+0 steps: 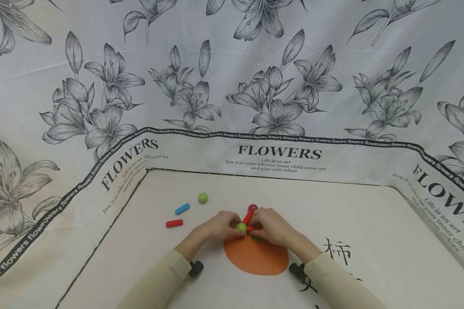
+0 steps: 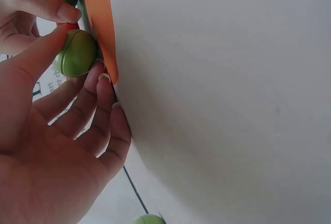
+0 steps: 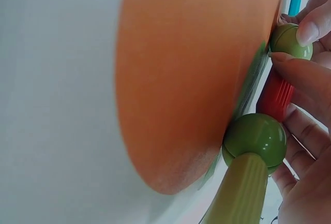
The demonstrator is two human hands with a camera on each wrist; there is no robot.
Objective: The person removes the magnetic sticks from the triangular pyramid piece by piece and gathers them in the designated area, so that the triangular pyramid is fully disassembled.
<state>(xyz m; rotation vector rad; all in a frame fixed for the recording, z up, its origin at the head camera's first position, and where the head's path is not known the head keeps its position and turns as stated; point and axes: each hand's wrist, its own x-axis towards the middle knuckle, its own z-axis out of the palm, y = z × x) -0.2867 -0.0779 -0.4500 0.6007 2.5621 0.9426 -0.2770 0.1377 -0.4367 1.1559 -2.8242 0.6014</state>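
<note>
My left hand pinches a light green ball between thumb and fingers. Beside it, my right hand grips a short ribbed red rod, its thumb right at the ball. The red rod runs from the light green ball to a dark green ball, from which a yellow-green rod extends. In the head view, another red rod leads from the hands up to a dark red ball. My right fingers partly hide these joined pieces.
Left of my hands lie a blue rod, a loose red rod and a green ball. Under and in front of my hands is an orange persimmon print on the white cloth. Flower-printed fabric rises behind.
</note>
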